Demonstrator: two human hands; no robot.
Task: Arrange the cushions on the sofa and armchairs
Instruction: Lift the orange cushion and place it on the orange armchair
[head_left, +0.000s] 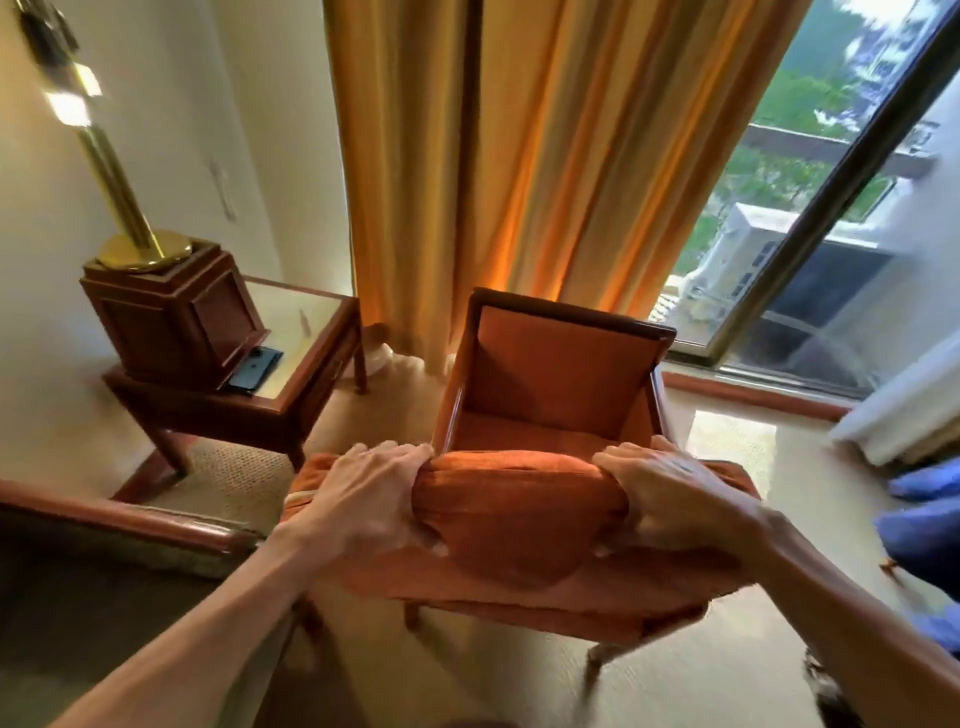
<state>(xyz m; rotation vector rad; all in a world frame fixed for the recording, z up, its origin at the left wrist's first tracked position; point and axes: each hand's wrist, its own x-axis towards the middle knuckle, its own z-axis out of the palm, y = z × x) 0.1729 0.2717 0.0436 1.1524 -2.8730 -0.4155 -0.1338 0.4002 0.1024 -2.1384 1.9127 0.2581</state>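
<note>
An orange cushion (519, 525) is held in front of me, level and crosswise, above the front of an orange armchair (561, 364) with a dark wooden frame. My left hand (369, 499) squeezes the cushion's left part, fingers dug into the fabric. My right hand (670, 499) grips its right part the same way. The cushion bulges between the two hands. It hides the front edge of the armchair's seat; the bare seat and backrest show beyond it.
A wooden side table (280, 384) with a glass top stands to the left, bearing a wooden box, a brass lamp (130, 218) and a dark phone (257, 369). Orange curtains (519, 156) hang behind. A glass door (831, 234) is at right. Another seat's wooden arm (130, 525) lies at lower left.
</note>
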